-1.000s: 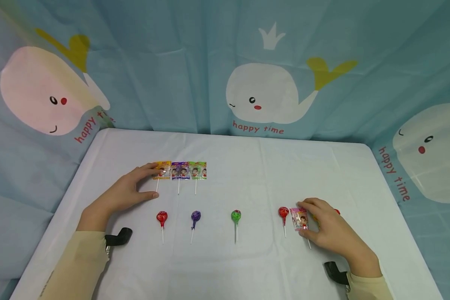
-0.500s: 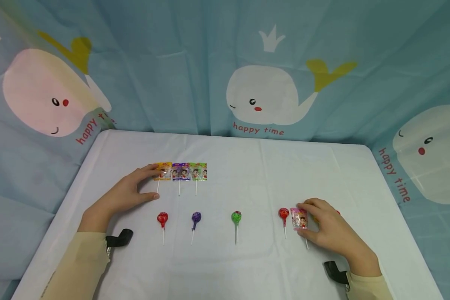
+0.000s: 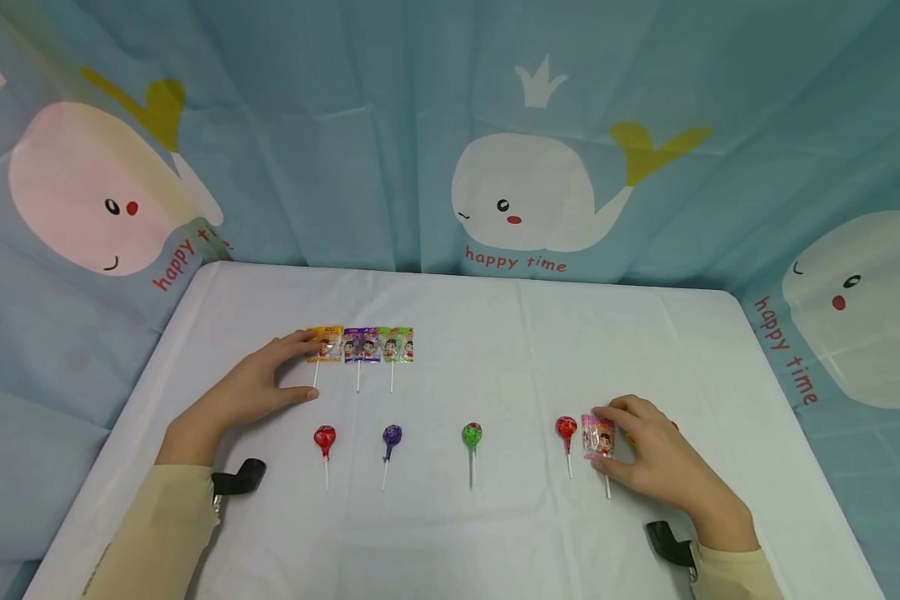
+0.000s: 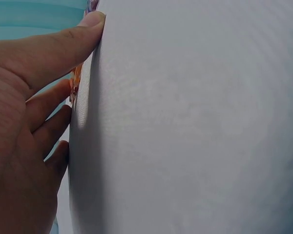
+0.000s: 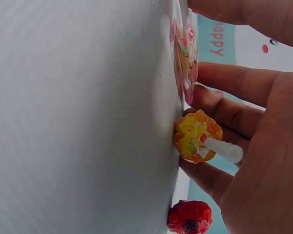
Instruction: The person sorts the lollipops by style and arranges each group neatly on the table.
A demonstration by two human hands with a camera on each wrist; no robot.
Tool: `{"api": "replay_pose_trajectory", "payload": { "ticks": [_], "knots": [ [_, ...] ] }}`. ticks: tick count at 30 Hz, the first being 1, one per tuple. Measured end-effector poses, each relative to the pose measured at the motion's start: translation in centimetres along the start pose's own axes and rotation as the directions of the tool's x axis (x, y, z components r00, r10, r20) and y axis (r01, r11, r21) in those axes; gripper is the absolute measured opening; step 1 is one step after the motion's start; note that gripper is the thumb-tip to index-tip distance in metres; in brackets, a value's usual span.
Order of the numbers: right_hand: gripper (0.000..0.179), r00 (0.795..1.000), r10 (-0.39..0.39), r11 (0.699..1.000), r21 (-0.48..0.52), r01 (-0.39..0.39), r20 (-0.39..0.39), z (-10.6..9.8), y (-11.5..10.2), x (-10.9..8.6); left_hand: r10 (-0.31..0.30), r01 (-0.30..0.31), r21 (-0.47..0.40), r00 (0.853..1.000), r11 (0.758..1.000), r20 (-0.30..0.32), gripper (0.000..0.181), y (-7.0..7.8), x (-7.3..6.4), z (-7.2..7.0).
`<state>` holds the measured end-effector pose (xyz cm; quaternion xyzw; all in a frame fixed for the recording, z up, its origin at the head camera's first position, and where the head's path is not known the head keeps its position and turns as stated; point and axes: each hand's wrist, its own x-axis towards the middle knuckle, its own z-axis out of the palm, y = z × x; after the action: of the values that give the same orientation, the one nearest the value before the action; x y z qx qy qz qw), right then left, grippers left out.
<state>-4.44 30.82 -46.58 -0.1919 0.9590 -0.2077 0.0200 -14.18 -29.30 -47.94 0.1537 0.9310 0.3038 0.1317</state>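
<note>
At the upper left my left hand (image 3: 247, 387) rests with its fingers on an orange flat-wrapped lollipop (image 3: 330, 342), its thumb near the stick's lower end. Against it lie a purple flat-wrapped lollipop (image 3: 362, 344) and a green one (image 3: 397, 343), side by side. My right hand (image 3: 663, 458) holds a pink flat-wrapped lollipop (image 3: 598, 435) on the table, forefinger at its top edge and thumb at its bottom edge. In the right wrist view, a yellow-orange ball lollipop (image 5: 198, 136) and a red ball lollipop (image 5: 189, 216) lie by the other fingers, mostly hidden in the head view.
Ball lollipops lie in a spaced row across the white table (image 3: 450, 533): red (image 3: 325, 437), purple (image 3: 392, 437), green (image 3: 472, 435) and another red (image 3: 566, 428), just left of the pink packet. A blue whale-print curtain (image 3: 390, 167) stands behind the table.
The pink lollipop's stick has swung left and now points nearly straight down toward the near side; its packet has shifted slightly left. The left hand stays in place.
</note>
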Motion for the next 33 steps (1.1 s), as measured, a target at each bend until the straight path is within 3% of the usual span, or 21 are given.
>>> {"api": "replay_pose_trajectory", "payload": {
  "ticks": [23, 33],
  "knots": [
    [0.06, 0.999, 0.018, 0.999, 0.033, -0.017, -0.033, -0.1, 0.2, 0.11, -0.019, 0.019, 0.002, 1.0, 1.0, 0.011, 0.075, 0.29, 0.03, -0.05],
    [0.059, 0.999, 0.037, 0.998, 0.06, -0.036, -0.025, -0.32, 0.52, 0.41, 0.001, -0.001, 0.0, 1.0, 1.0, -0.002, 0.075, 0.18, -0.01, -0.09]
  ]
}}
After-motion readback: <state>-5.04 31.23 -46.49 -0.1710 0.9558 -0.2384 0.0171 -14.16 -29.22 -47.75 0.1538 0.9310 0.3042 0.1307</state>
